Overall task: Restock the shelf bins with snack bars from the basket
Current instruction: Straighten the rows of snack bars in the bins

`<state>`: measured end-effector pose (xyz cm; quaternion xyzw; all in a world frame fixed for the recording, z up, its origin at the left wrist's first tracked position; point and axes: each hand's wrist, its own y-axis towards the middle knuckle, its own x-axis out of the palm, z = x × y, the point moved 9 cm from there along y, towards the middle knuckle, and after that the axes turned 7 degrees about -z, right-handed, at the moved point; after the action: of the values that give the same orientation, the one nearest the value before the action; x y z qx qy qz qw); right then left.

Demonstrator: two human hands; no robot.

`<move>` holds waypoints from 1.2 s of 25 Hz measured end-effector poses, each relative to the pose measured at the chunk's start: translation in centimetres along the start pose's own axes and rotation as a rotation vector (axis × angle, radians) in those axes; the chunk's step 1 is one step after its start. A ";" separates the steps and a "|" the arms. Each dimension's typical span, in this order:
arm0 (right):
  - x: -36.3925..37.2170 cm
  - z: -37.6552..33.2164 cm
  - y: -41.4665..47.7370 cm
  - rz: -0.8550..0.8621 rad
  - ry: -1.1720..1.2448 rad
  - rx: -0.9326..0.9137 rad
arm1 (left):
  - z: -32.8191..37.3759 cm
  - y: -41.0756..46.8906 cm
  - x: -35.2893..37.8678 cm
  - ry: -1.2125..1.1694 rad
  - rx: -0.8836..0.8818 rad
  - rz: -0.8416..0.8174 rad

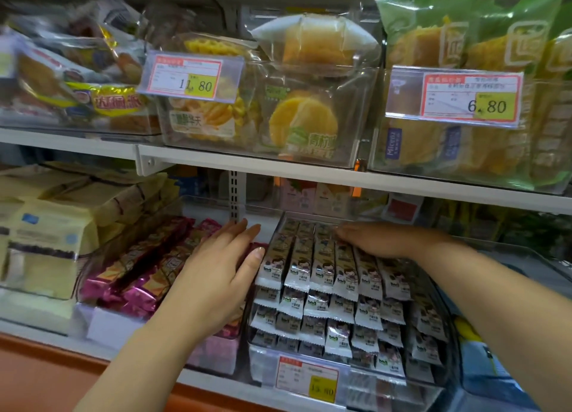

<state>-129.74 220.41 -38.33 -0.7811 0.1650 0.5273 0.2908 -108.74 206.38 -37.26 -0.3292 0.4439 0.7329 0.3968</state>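
**Two flat hands on the snack bars**

At the far left of the frame, pale yellow packs (pixel 46 225) sit in a pile on the lower shelf (pixel 223 385). Just to the right of them lie pink bars (pixel 139 272) in shiny wrappers, side by side. Above those, on the upper shelf, a price tag (pixel 188 77) says 11.80.

The left hand (pixel 216 272) comes up from the lower left and is over the right end of the pink bars. Its fingers are straight and close together, so its grip is open and holds nothing. Its thumb tip is right against the left edge of the snack bars (pixel 334 281).

The snack bars are in the lower middle of the frame. They have grey and white wrappers with a little cartoon face. They sit in neat rows, one layer on another, and fill a clear bin (pixel 263 360). A tag with a yellow patch (pixel 306 377) is on the front of that bin.

The right hand (pixel 371 239) comes in from the right and lies flat on the back rows of the snack bars, fingers pointing left. Its grip is open too, with nothing in it.

At the upper right, green bags (pixel 433 24) of yellow cake stand behind a tag that says 6.80 (pixel 464 98).
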 end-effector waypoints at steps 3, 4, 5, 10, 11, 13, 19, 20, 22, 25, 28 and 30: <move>-0.3 -3.3 -0.4 0.012 0.027 -0.071 | -1.1 -0.5 -0.4 0.042 -0.021 -0.008; 0.0 -4.1 -0.5 -0.008 0.001 -0.067 | -1.4 -0.7 -0.4 0.057 -0.024 -0.016; 0.4 -4.7 -0.7 -0.026 -0.023 -0.055 | -1.7 -0.9 -0.5 0.069 -0.023 -0.021; -1.2 -10.2 -3.9 0.290 -0.075 -0.092 | -5.0 -2.8 -3.1 0.129 -0.055 0.006; -0.7 -12.7 -4.7 0.365 -0.080 -0.143 | -6.2 -3.5 -3.5 0.144 -0.089 0.005; 2.8 -18.5 -5.5 0.417 -0.031 -0.280 | -8.5 -4.9 -3.8 0.172 -0.146 -0.018; 13.7 -23.4 -1.9 0.200 -0.146 -0.050 | -11.6 -7.3 -1.8 0.218 -0.182 -0.135; 14.3 -23.2 -1.5 0.187 -0.172 -0.010 | -12.2 -7.7 -1.6 0.214 -0.202 -0.154; 15.4 -23.0 -1.0 0.146 -0.207 0.026 | -13.0 -8.2 -1.4 0.202 -0.232 -0.166; 16.2 -22.9 -0.7 0.128 -0.237 0.049 | -13.1 -8.6 -1.4 0.202 -0.227 -0.148; 15.3 -23.2 -0.3 0.168 -0.167 0.026 | -13.0 -8.6 -2.4 0.165 -0.217 -0.072; 15.0 -24.4 0.2 0.191 -0.152 -0.039 | -13.8 -8.5 -3.8 0.149 -0.236 0.010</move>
<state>-106.28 205.65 -45.49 -0.7252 0.2057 0.6133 0.2357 -97.69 195.18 -42.74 -0.4250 0.3845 0.7555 0.3173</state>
